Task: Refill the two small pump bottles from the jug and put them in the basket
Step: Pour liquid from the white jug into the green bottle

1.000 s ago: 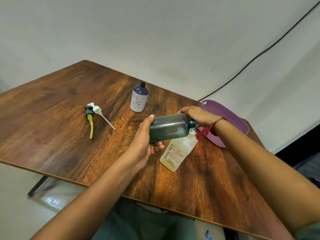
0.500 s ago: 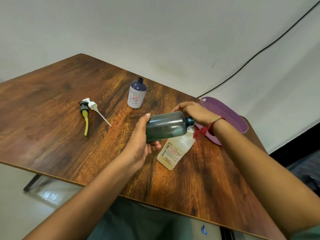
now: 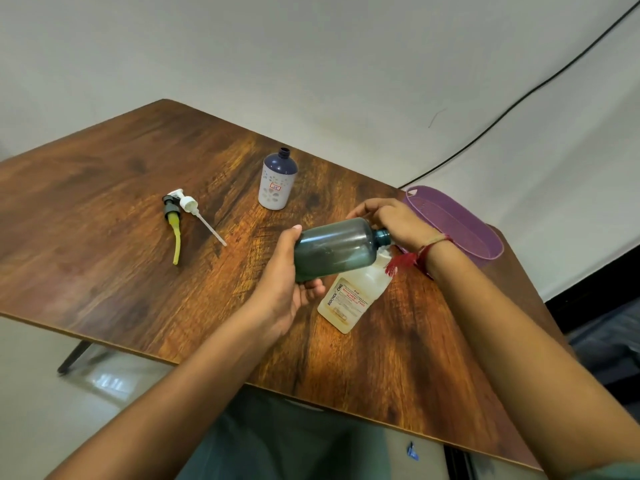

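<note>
My left hand (image 3: 282,289) grips the base of a dark teal bottle (image 3: 334,247) and holds it on its side, neck pointing right. Its open mouth sits just over the top of a pale labelled bottle (image 3: 349,299), which stands on the table. My right hand (image 3: 388,220) curls around that spot, apparently on the pale bottle's neck, and hides the top. A white bottle with a navy shoulder (image 3: 278,180) stands open farther back. Two pump heads lie to the left, one black with a yellow tube (image 3: 173,223) and one white (image 3: 195,213). The purple basket (image 3: 460,226) sits at the right.
The wooden table (image 3: 104,202) has its near edge running diagonally below my arms, and its right corner lies past the basket. A black cable (image 3: 519,98) runs along the wall behind. Floor and a table leg show at the lower left.
Both hands and the tipped teal bottle keep the same pose over the pale bottle. Only my view has drifted slightly.
</note>
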